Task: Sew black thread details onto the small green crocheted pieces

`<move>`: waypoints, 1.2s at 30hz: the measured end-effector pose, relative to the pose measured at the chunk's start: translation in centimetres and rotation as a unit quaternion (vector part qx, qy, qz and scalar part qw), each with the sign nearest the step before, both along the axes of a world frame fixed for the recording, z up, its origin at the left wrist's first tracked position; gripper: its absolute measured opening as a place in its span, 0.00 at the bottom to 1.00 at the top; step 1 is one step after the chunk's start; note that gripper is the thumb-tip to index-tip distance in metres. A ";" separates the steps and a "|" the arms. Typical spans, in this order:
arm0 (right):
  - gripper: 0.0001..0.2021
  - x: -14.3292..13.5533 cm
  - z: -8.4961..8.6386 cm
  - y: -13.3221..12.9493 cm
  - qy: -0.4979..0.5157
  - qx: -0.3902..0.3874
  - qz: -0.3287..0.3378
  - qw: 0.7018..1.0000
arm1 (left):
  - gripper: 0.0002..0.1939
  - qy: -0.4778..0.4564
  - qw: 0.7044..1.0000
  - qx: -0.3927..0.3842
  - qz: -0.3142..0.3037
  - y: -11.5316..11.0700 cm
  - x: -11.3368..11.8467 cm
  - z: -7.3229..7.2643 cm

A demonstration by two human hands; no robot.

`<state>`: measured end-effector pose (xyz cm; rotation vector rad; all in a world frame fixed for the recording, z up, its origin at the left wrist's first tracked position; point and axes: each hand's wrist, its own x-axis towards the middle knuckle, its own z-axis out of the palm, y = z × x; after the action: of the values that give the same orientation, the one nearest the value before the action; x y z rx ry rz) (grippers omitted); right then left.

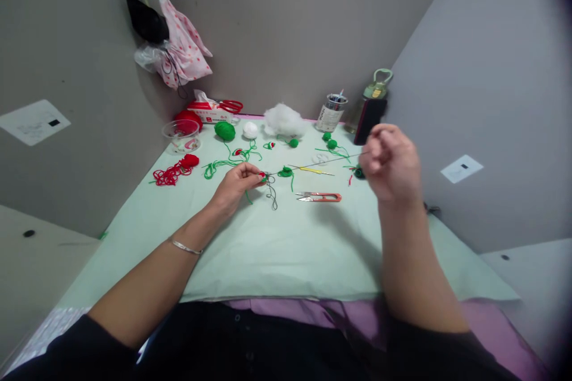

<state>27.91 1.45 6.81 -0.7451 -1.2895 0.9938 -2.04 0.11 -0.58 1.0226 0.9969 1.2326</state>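
Note:
My left hand (239, 187) pinches a small red and green crocheted piece (263, 178) over the table's left-middle part. A dark thread (330, 161) runs taut from that piece up to my right hand (391, 164), which is raised and closed on its far end. Whether a needle is in the right fingers is hidden. A slack loop of dark thread (273, 197) hangs below the piece. Just right of it lie a bundle of green yarn (285, 172), a yellow crochet hook (313, 170) and orange thread snips (319, 197).
Along the back stand a clear plastic tub (181, 138), a tissue box (210, 112), green yarn (224, 131) and white yarn (250, 130) balls, white stuffing (283, 120), a pen can (330, 113) and a bottle (373, 98). Red yarn (172, 174) lies left. Partition walls enclose the table.

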 end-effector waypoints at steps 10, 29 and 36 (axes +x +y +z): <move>0.04 13.4 -3.2 4.4 0.023 0.162 -0.334 0.928 | 0.14 -0.030 0.998 0.029 0.038 0.6 -0.4 -0.2; 0.03 -10.2 -7.7 -1.5 -0.461 0.172 -0.040 0.870 | 0.11 0.044 0.997 0.059 -0.018 -1.1 1.3 -0.7; 0.05 -8.2 -3.8 -2.0 -0.250 -0.002 0.148 0.957 | 0.12 0.051 0.996 0.069 -0.001 -0.5 0.8 -1.0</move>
<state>19.72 -0.60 3.00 -0.8557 -1.8801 1.0836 -1.27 -0.38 -1.57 1.2035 1.0008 1.2715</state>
